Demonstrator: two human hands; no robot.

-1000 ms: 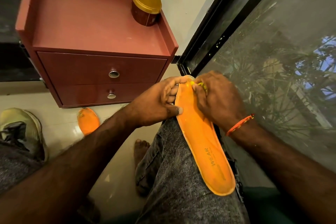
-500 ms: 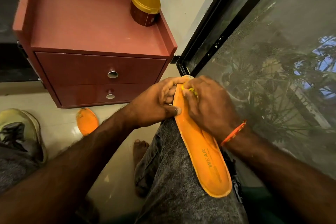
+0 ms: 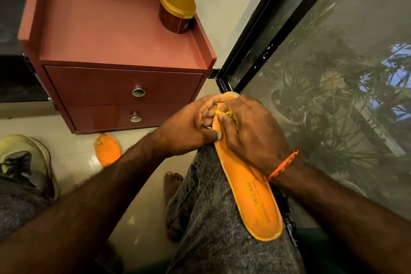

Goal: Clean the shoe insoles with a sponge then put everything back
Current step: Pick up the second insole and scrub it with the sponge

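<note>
A big window [image 3: 333, 95] with a black frame and a dusty mesh screen ran along the person's right. To the left stood a reddish-brown wooden cabinet [image 3: 115, 55] with two shut drawers and round metal knobs; on the back corner of its raised-edge top sat a dark red round tub with a gold lid [image 3: 175, 10], lid on, so I could not tell what was inside.

Both forearms reached forward over a grey-trousered thigh [image 3: 213, 218]. The long orange foam insole [image 3: 251, 189] lay along that thigh, heel towards the person. The left hand [image 3: 189, 127] gripped the toe end's edge, fingers curled under and thumb pressed on top. The right hand [image 3: 249, 133], an orange thread at its wrist, was bent over the toe end, its fingers closed round a small yellow sponge [image 3: 226, 114] held against the insole.

On the pale tiled floor [image 3: 77, 155] lay a worn light-coloured shoe [image 3: 29, 160] at the far left, and a second orange insole [image 3: 107, 151] in front of the cabinet.
</note>
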